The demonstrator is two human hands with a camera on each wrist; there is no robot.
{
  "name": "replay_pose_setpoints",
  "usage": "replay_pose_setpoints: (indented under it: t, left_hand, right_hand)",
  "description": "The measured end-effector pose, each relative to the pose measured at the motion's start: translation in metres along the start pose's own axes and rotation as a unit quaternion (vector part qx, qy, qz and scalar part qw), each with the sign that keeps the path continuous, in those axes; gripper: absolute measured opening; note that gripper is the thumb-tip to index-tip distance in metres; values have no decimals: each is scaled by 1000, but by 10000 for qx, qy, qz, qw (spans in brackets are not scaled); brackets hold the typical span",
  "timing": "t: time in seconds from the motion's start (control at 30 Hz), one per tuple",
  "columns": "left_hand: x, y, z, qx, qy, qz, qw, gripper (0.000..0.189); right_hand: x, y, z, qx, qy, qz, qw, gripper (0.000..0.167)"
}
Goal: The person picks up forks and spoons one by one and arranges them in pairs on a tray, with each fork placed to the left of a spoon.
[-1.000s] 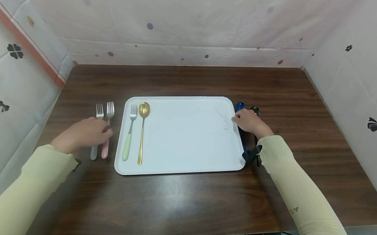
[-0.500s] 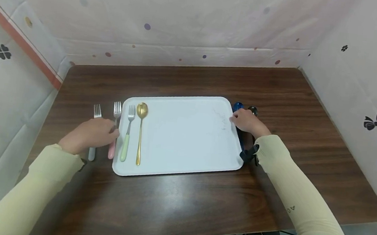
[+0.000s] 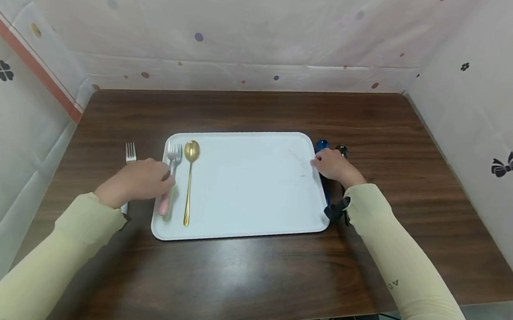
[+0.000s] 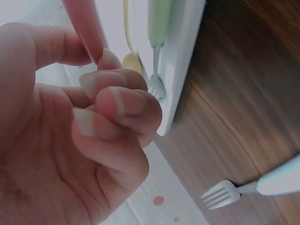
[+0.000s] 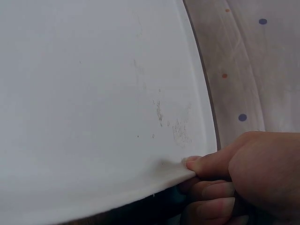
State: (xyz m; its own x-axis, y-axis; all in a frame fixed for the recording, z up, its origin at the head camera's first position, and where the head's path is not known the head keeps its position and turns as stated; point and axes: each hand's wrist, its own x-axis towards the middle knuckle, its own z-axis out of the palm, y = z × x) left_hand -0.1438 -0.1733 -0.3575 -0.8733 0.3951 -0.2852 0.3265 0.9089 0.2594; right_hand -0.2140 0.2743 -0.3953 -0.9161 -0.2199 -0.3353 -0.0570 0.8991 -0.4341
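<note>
My left hand (image 3: 139,181) pinches a fork with a pink handle (image 3: 164,204) above the left side of the white tray (image 3: 254,180). In the left wrist view the pink handle (image 4: 85,28) sits between thumb and fingertips. Behind it on the tray lies a fork with a green handle (image 4: 159,21), mostly covered in the head view. A gold spoon (image 3: 190,184) rests just to its right. On the table left of the tray, a fork with a pale handle (image 4: 279,180) lies partly under my left arm. My right hand (image 5: 267,173) pinches the tray's right rim, thumb on top.
Beyond the tray's right edge lie a blue-ended object (image 3: 321,145) and a dark-ended one (image 3: 342,150), both partly hidden by my right hand. The brown wooden table (image 3: 225,276) is bounded by patterned white sheeting (image 3: 269,36) at the back and sides.
My left hand has carried the pink-handled fork rightward from beside the pale-handled fork to over the tray's left side. My right hand stays on the tray's rim.
</note>
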Motion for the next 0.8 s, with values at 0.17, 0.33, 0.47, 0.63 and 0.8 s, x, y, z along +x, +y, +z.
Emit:
replay_pose_setpoints:
  t: [0.17,0.33,0.47,0.63,0.8]
  left_hand:
    - [6,7,1,-18,-34,-15,10000,32]
    - [11,14,2,26,-80,-17,10000,32]
    - [14,19,3,-49,-199,-27,9998,34]
    - [19,24,4,-61,-235,17,9997,32]
    - [23,29,5,-41,-306,44,9995,30]
  right_hand:
    - [-2,-1,0,4,-5,38,10000,31]
    - [-2,-2,0,41,-36,94,9999,29]
    - [-2,-3,-1,25,-4,65,10000,29]
    - [-3,-4,-1,38,-13,94,9999,28]
    - [-4,-5,-1,65,-8,137,9999,29]
